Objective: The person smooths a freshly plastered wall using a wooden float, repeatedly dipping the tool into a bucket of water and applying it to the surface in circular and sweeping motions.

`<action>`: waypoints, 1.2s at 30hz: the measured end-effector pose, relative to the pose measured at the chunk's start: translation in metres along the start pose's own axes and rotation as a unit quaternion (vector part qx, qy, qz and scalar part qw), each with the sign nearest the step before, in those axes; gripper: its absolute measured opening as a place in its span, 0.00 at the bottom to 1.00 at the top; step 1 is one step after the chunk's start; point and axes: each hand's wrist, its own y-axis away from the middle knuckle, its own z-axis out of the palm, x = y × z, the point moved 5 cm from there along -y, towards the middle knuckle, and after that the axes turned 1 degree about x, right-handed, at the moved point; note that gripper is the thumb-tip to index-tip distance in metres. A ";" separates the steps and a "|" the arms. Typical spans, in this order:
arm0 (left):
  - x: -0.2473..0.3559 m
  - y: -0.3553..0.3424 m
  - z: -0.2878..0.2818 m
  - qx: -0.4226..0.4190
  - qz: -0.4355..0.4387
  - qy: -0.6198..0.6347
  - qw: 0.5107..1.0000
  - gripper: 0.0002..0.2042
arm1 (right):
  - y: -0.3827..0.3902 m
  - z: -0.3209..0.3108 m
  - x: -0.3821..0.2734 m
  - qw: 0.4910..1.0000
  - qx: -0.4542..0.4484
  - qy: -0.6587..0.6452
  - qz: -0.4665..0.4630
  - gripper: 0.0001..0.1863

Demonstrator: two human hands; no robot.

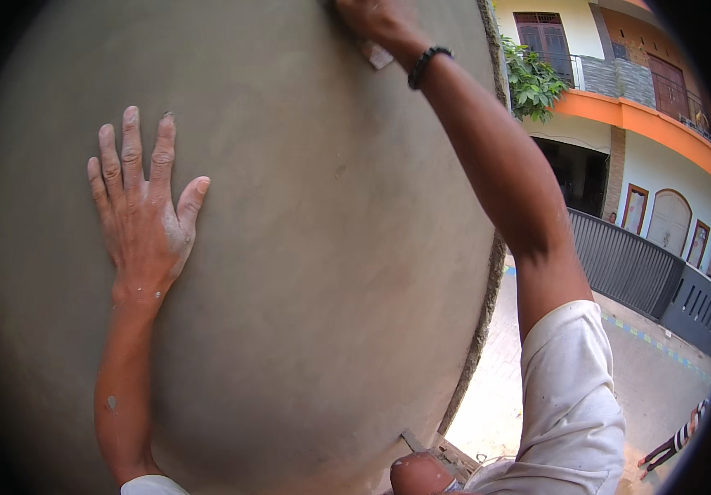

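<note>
A broad grey plastered wall fills most of the view. My left hand lies flat against it, fingers spread, with pale dust on the skin and nothing held. At the top, my right hand is closed on a pale flat piece; only its lower corner shows beneath the hand, and its kind is unclear. That hand is slightly blurred and partly cut off by the top edge. A dark beaded bracelet circles my right wrist.
The wall ends in a rough vertical edge on the right. Past it, far below, lie a paved street and a dark metal gate before a house with an orange band. A leafy plant shows beside the wall's upper edge. A person is at lower right.
</note>
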 end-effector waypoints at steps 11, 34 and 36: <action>-0.020 -0.012 0.004 0.034 -0.015 -0.043 0.998 0.32 | 0.228 -0.100 0.180 0.938 0.202 0.131 0.248 0.28; 0.017 -0.030 -0.010 -0.105 0.193 0.072 0.973 0.37 | 0.423 -0.028 0.050 0.878 0.186 0.059 0.438 0.24; 0.023 -0.035 -0.017 -0.121 0.221 0.077 0.965 0.37 | 0.400 -0.007 0.005 0.936 0.132 0.049 0.322 0.24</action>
